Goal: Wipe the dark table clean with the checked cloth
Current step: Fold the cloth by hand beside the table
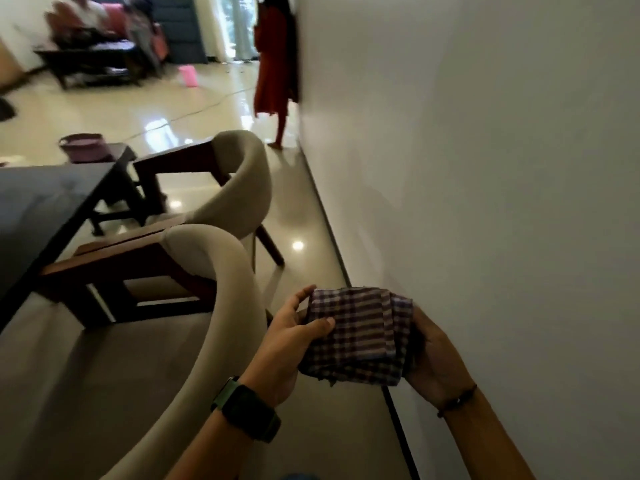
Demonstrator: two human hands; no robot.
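Observation:
A folded checked cloth (360,336) in purple, brown and white is held in front of me between both hands, above the floor. My left hand (289,344) grips its left edge, thumb on top and fingers behind. My right hand (434,358) holds its right side from underneath, fingers curled round the fabric. The dark table (41,209) lies at the left, well away from the cloth, with only its near corner and part of its top in view.
Two beige curved-back chairs (207,271) (242,178) stand between me and the table. A white wall (485,168) runs close on my right. A person in an orange dress (273,64) stands ahead by the wall. A purple bucket (83,145) sits beyond the table.

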